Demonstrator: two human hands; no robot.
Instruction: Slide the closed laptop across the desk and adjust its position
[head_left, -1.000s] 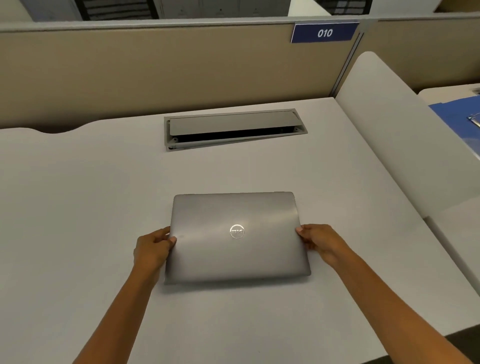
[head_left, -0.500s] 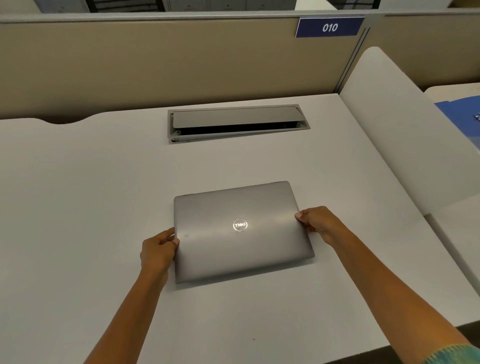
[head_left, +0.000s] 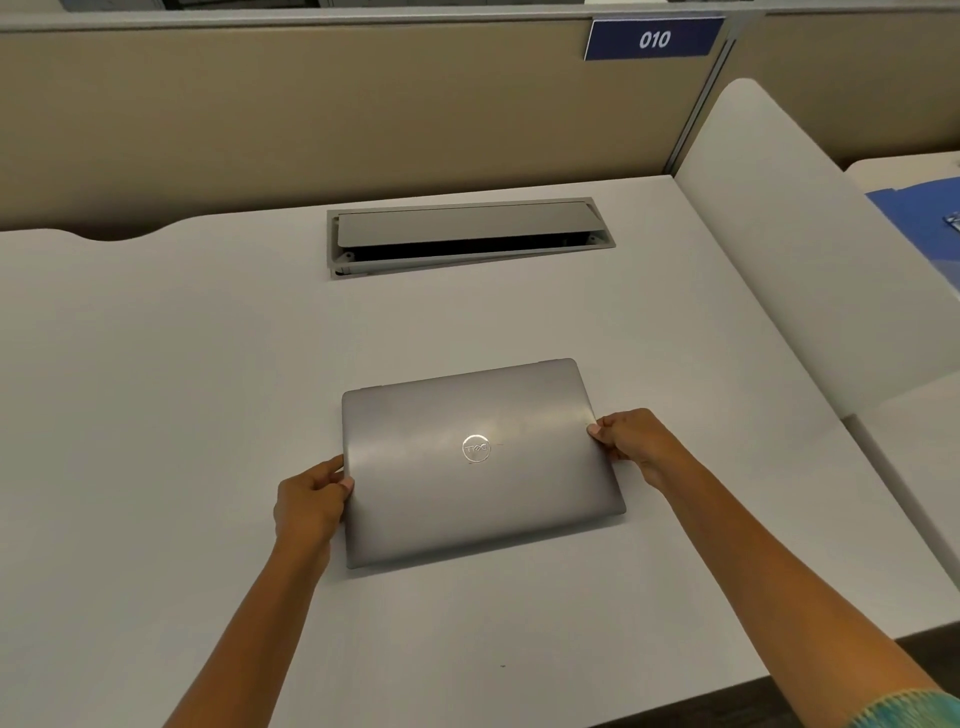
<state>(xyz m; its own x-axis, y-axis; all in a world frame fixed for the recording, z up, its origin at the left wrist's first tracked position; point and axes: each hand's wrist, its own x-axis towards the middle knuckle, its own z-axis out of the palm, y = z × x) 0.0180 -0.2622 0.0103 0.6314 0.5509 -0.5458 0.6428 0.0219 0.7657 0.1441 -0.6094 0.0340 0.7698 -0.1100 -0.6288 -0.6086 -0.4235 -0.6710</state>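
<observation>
Both hands' fingers pinch closed laptop L/R edges.

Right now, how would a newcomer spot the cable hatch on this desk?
Start at the tan partition behind the white desk. Just before it, beyond the laptop, a grey rectangular cable hatch sits recessed in the desk. Its flap is propped ajar over a dark slot.

Soft overhead light, faint glare on the laptop; edges bowed.

Grey cable hatch with lid ajar, beige partition, blue "010" sign, blue folder far right
</observation>
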